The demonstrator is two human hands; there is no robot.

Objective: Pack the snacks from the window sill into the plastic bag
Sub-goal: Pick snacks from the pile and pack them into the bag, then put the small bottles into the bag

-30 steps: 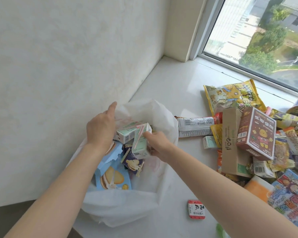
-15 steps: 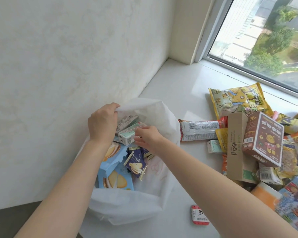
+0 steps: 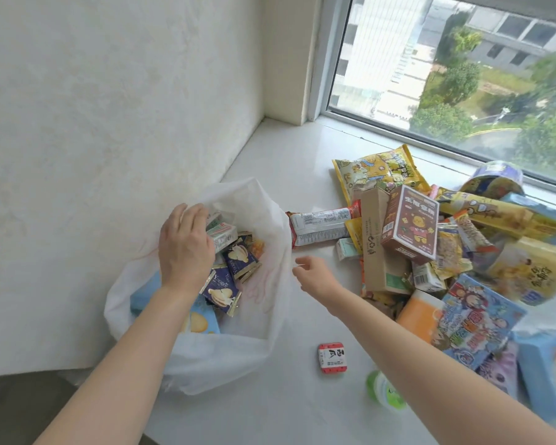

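The white plastic bag (image 3: 225,358) stands open on the window sill (image 3: 289,162) against the left wall. Inside lie dark blue biscuit packets (image 3: 220,290), small green-white cartons (image 3: 222,236) and light blue boxes (image 3: 203,322). My left hand (image 3: 183,245) is at the bag's far left rim and holds it, fingers bent over the edge. My right hand (image 3: 312,271) hovers empty over the sill just right of the bag, fingers loosely curled. The snack pile sits to the right: a red-white long pack (image 3: 318,223), a brown box (image 3: 411,223), a yellow bag (image 3: 376,168).
A small red tin (image 3: 332,357) lies alone on the sill near my right forearm, with a green-capped bottle (image 3: 385,393) beside it. A blue cartoon box (image 3: 475,319) and several more packets fill the right side. The window frame (image 3: 321,59) runs along the back.
My right hand has let go of the small carton inside the bag and drawn out to the right, empty. My left hand stays at the bag's rim.
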